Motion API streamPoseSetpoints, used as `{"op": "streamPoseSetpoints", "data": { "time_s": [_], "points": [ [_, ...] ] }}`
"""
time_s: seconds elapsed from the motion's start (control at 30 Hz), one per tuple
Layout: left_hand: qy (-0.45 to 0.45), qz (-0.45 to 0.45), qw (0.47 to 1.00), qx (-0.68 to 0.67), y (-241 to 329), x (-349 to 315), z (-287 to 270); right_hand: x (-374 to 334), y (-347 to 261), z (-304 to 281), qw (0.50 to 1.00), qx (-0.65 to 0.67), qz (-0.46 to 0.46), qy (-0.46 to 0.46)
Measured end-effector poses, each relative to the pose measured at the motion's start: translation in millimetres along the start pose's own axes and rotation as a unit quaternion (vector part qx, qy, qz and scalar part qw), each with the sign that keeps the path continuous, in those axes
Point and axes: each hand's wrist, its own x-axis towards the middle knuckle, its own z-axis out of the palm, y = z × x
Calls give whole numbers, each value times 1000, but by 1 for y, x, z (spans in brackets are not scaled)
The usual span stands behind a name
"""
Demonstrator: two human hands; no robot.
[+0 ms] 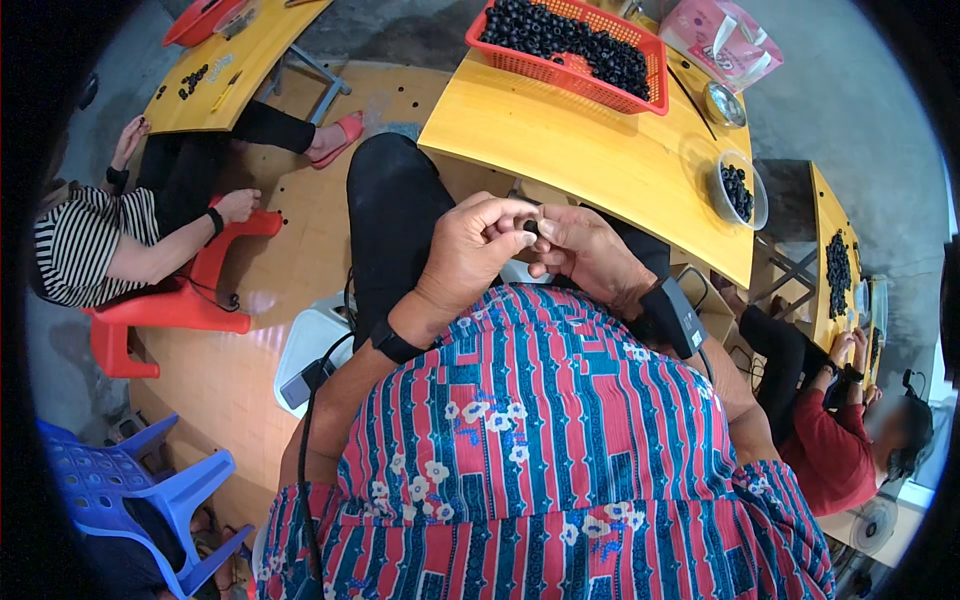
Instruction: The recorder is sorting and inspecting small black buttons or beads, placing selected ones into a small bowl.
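Note:
A small round black part (531, 227) sits between my fingertips, above my lap and close to the table's front edge. My left hand (470, 250) pinches it from one side with thumb and forefinger. From the other side my right hand (592, 248) closes thumb and fingers on the same part. Fingers cover much of it, so its exact kind does not show. Many similar black ring-like parts fill a red plastic basket (660, 95) at the back of the yellow table (560, 135). More of them lie in a clear round tub (760, 205) at the table's right.
A metal bowl (725, 105), a thin dark rod (692, 98) and a pink-and-white bag (722, 45) are at the table's back right. One person sits on a red stool (215, 265) at left; another works at right. A blue chair (190, 495) stands lower left. Cables run along my arms.

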Motion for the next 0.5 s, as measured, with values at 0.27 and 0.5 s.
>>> {"op": "streamPoseSetpoints", "data": {
  "time_s": [0.27,0.5],
  "points": [
    [-120,-144,974,-129,-1,0,0,-1,2,7,961,-262,-88,8],
    [-121,-106,984,-78,4,-5,5,-2,-2,13,918,-375,-128,25]
  ]
}}
